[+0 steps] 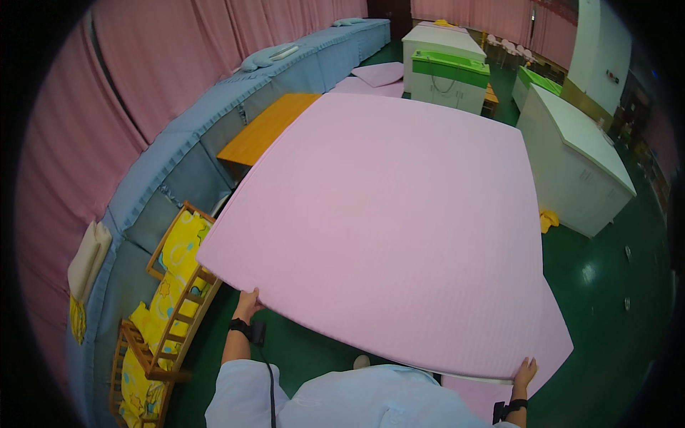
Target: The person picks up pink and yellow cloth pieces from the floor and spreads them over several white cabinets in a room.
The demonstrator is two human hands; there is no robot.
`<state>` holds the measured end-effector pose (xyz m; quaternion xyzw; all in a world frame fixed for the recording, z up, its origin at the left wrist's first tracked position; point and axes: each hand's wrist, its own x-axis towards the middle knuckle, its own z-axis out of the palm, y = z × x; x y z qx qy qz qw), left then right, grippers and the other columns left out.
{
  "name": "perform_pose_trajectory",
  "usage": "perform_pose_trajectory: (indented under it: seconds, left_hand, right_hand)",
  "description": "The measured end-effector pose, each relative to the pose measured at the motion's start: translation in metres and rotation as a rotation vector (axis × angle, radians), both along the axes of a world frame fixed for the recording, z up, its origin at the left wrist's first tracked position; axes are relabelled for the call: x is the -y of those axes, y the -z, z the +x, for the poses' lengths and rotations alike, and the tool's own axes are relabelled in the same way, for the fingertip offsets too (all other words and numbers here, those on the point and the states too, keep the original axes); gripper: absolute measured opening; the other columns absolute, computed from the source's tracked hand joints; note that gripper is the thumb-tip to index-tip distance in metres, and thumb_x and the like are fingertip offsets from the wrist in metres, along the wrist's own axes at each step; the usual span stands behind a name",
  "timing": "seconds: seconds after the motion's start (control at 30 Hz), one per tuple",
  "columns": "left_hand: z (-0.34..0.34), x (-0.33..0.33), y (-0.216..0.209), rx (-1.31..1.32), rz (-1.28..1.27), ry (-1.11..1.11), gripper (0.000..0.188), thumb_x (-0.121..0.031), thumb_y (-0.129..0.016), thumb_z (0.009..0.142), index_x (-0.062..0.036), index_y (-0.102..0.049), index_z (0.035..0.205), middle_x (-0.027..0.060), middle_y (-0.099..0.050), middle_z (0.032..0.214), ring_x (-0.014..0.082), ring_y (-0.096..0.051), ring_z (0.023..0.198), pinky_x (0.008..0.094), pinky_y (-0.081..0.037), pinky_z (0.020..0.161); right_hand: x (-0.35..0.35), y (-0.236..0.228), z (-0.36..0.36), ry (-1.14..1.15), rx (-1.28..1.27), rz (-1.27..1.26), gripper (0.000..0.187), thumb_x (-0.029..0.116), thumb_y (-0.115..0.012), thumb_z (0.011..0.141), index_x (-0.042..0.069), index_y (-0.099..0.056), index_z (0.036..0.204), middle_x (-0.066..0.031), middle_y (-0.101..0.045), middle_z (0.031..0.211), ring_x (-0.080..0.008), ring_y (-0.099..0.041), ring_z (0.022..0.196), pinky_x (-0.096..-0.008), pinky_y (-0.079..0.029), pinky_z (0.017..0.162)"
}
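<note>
A large pink mattress (pixel 385 228) spreads across the middle of the view, its near edge just in front of my body. My left hand (pixel 248 305) grips that edge near its left corner, fingers underneath. At the near right corner my right hand (pixel 526 372) holds the same mattress, fingers curled around its edge. Another pink pad (pixel 554 335) shows beneath it at the lower right; most of that pad is hidden. Black straps with small devices sit on both wrists, and a cable runs down from the left one.
Wooden child beds (pixel 187 321) with yellow bedding stand at the left, beside a blue-covered bench (pixel 153 164). An orange-brown table (pixel 267 132) touches the mattress's far left side. White cabinets (pixel 574 157) stand at the right on the green floor (pixel 606 271). More pink pads (pixel 378 74) lie beyond.
</note>
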<state>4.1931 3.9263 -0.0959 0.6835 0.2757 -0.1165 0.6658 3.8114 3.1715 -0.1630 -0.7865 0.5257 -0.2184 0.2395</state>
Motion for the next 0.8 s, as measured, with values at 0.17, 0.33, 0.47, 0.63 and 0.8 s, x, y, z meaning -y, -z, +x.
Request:
perform_pose_trajectory:
  seconds: [0.17, 0.33, 0.47, 0.63, 0.8]
  left_hand:
    - [0.007, 0.013, -0.002, -0.024, 0.093, 0.029, 0.039, -0.017, -0.040, 0.091, 0.0042, -0.032, 0.122, 0.0239, -0.049, 0.111, 0.0393, -0.056, 0.092, 0.0537, -0.049, 0.073]
    - [0.003, 0.006, 0.014, -0.022, -0.030, -0.072, 0.039, -0.017, -0.041, 0.089, 0.0005, -0.033, 0.122, 0.0222, -0.050, 0.109, 0.0372, -0.057, 0.089, 0.0524, -0.051, 0.067]
    - [-0.056, 0.036, 0.008, 0.063, -0.044, -0.060, 0.040, -0.023, -0.049, 0.085, -0.0030, -0.039, 0.118, 0.0154, -0.051, 0.101, 0.0269, -0.058, 0.076, 0.0443, -0.051, 0.067]
    - [-0.179, 0.122, -0.037, 0.149, -0.199, -0.146, 0.048, -0.021, -0.052, 0.086, -0.0030, -0.036, 0.127, 0.0169, -0.052, 0.113, 0.0273, -0.060, 0.088, 0.0381, -0.050, 0.073]
    - [-0.304, 0.166, -0.033, -0.008, 0.210, -0.122, 0.039, -0.018, -0.058, 0.082, -0.0097, -0.049, 0.118, 0.0060, -0.058, 0.101, 0.0148, -0.058, 0.082, 0.0279, -0.047, 0.068]
  right_hand:
    - [-0.009, -0.001, 0.001, 0.034, 0.069, -0.011, 0.034, 0.018, -0.040, 0.091, -0.008, -0.046, 0.111, -0.0255, -0.054, 0.102, -0.0373, -0.053, 0.095, -0.0384, -0.041, 0.084]
    - [-0.010, -0.031, 0.003, -0.199, -0.107, 0.006, 0.032, 0.013, -0.039, 0.089, -0.008, -0.044, 0.113, -0.0261, -0.048, 0.111, -0.0371, -0.047, 0.102, -0.0387, -0.038, 0.088]
    - [-0.020, -0.095, 0.024, -0.601, -0.387, -0.498, 0.044, 0.008, -0.053, 0.078, -0.004, -0.042, 0.119, -0.0218, -0.034, 0.130, -0.0362, -0.034, 0.118, -0.0404, -0.032, 0.096]
    - [-0.056, -0.143, 0.074, -1.037, -0.269, -0.414, 0.052, 0.013, -0.061, 0.073, 0.002, -0.043, 0.121, -0.0202, -0.034, 0.130, -0.0349, -0.034, 0.119, -0.0455, -0.029, 0.097]
    - [-0.063, -0.125, 0.093, -1.546, -0.275, -0.488, 0.044, 0.008, -0.056, 0.076, 0.002, -0.045, 0.117, -0.0230, -0.038, 0.125, -0.0375, -0.037, 0.115, -0.0466, -0.029, 0.095]
